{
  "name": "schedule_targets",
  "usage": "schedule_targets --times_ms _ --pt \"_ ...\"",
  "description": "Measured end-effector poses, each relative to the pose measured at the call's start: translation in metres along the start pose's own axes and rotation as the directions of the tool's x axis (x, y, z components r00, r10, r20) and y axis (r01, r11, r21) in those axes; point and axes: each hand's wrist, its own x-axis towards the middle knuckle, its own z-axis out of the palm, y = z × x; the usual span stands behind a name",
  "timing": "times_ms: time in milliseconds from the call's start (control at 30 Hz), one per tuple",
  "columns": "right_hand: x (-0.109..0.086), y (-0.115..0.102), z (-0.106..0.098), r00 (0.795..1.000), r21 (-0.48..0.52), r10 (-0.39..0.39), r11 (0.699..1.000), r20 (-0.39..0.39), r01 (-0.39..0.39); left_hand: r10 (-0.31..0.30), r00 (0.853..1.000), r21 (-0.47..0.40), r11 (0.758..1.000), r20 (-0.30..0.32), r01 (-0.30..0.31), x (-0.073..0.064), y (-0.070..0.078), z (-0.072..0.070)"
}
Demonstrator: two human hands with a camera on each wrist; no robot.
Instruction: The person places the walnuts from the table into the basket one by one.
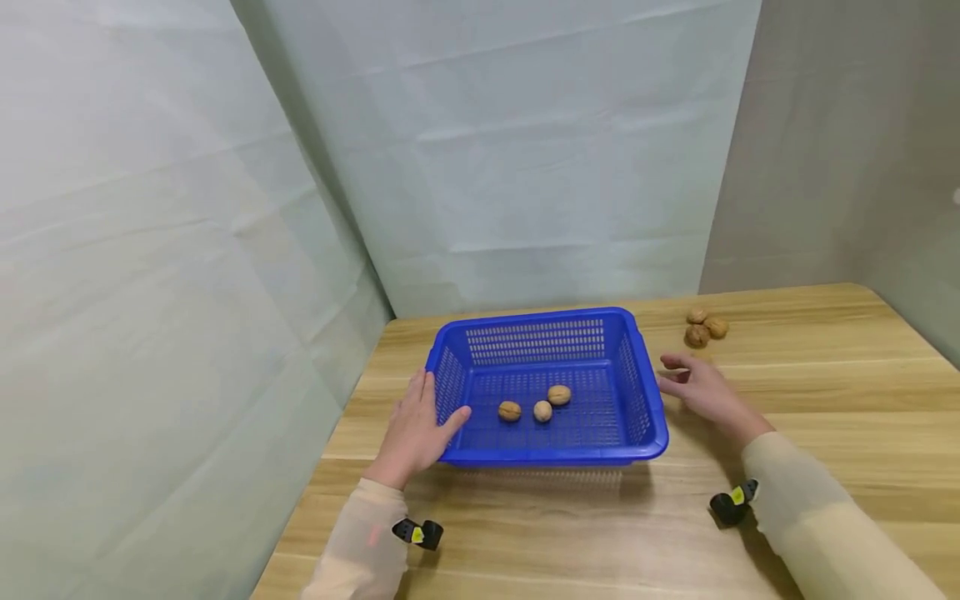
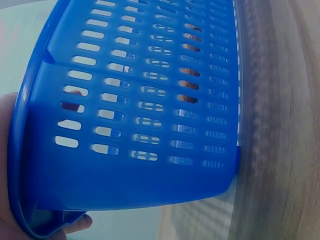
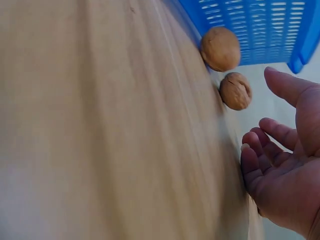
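Observation:
A blue plastic basket (image 1: 555, 454) stands on the wooden table. Inside it lie three walnuts, one at the left (image 1: 509, 411), a paler one in the middle (image 1: 543, 411) and another behind it (image 1: 559, 395). My left hand (image 1: 415, 433) holds the basket's left rim near the front corner, thumb over the inside and fingers along the outside. Just off the right wall, my right hand (image 1: 703, 387) has its fingers loosely bent and nothing in them. The right wrist view shows a walnut (image 3: 220, 49) and a second walnut (image 3: 236, 91) on the tabletop beyond that hand's fingertips.
Three walnuts (image 1: 697, 335) sit in a cluster on the table (image 1: 810, 392), behind my right hand and to the right of the basket. Pale cloth (image 1: 525, 167) hangs behind the table and along its left side. A small black camera is strapped to each wrist.

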Motion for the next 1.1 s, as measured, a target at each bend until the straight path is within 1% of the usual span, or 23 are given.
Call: schedule_targets --times_ms 167,300,467,600,667,767,867,1100 --pt "0.011 -0.001 0.01 0.999 -0.007 -0.033 0.999 -0.011 0.033 0.031 0.999 -0.078 0.996 0.017 -0.03 0.0 -0.004 -0.003" --pt "0.018 -0.001 0.016 0.999 -0.002 -0.049 0.999 -0.011 0.049 0.072 0.997 -0.112 0.991 0.023 -0.069 -0.003 -0.012 -0.007" --pt "0.022 -0.001 0.017 0.998 -0.041 -0.055 0.998 -0.003 0.054 0.149 0.989 -0.07 0.986 0.004 -0.149 -0.009 -0.02 -0.008" --pt "0.023 0.002 0.015 0.999 -0.051 -0.047 0.998 0.01 0.048 0.194 0.981 -0.055 0.979 -0.017 -0.195 -0.013 -0.024 -0.008" --pt "0.023 0.003 0.015 0.998 -0.037 -0.057 0.998 0.018 0.058 0.197 0.98 -0.058 0.979 -0.025 -0.198 -0.015 -0.025 -0.007" --pt "0.022 0.003 0.015 0.997 -0.02 -0.08 0.997 0.02 0.081 0.183 0.983 -0.062 0.981 -0.031 -0.185 -0.016 -0.027 -0.004" --pt "0.02 0.003 0.014 0.994 -0.032 -0.104 0.994 0.012 0.105 0.17 0.985 -0.07 0.983 -0.037 -0.172 -0.016 -0.028 -0.001" --pt "0.018 0.007 0.011 0.997 -0.051 -0.071 0.996 0.011 0.071 0.157 0.987 -0.083 0.984 -0.038 -0.16 -0.016 -0.027 0.001"
